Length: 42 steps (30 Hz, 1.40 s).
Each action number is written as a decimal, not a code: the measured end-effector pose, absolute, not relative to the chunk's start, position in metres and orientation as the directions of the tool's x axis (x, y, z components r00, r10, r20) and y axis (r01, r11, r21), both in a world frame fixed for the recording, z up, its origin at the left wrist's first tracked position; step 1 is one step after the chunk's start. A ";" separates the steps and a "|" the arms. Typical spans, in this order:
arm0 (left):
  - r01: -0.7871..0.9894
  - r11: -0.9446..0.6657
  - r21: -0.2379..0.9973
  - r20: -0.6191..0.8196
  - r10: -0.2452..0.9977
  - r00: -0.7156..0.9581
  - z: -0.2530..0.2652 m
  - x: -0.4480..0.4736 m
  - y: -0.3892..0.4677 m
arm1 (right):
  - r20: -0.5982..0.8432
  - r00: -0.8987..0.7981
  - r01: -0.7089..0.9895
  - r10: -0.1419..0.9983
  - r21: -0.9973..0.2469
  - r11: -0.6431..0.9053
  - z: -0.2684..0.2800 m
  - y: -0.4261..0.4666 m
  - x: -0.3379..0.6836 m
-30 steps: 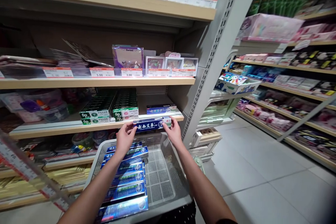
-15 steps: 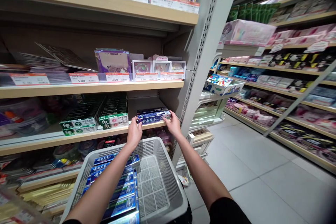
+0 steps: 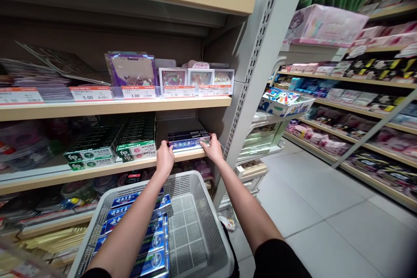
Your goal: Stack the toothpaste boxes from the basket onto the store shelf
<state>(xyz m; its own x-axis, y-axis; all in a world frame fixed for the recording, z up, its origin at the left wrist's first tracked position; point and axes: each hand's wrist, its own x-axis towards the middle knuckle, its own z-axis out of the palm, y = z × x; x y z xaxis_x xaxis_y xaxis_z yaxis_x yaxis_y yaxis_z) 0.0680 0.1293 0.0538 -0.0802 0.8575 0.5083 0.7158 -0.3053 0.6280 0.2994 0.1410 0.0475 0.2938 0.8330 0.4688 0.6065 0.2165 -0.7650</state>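
A blue toothpaste box (image 3: 186,143) lies flat at the front of the lower shelf (image 3: 192,155), in front of other dark boxes (image 3: 185,134). My left hand (image 3: 165,159) closes on its left end. At its right end, my right hand (image 3: 213,149) grips the same box with thumb and fingers. Below my arms is a grey plastic basket (image 3: 208,226). Several blue toothpaste boxes (image 3: 155,242) lie stacked along the basket's left side, partly covered by my left forearm.
Rows of green toothpaste boxes (image 3: 137,150) stand left of the blue box. The shelf above (image 3: 130,108) bears small framed items and price tags. A grey slotted upright (image 3: 252,65) rises on the right. Beyond it are a tiled floor (image 3: 299,191) and more stocked shelves.
The blue box has moved slightly back onto the shelf, against the dark boxes, with both hands still on it. The view has shifted a little nearer the shelf.
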 end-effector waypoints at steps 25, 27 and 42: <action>0.657 -0.559 0.506 0.536 0.801 0.268 0.012 -0.058 -0.027 | 0.317 0.081 0.147 0.945 -0.941 0.303 -0.021 0.001 0.185; 0.687 -0.475 0.550 0.526 0.836 0.157 0.004 -0.091 -0.041 | 0.213 -0.001 0.057 0.977 -0.975 0.213 -0.030 -0.008 0.172; 0.691 -0.153 0.706 0.231 0.973 -0.020 -0.043 -0.138 -0.068 | 0.208 -0.145 0.182 0.967 -0.955 0.233 -0.054 -0.032 0.143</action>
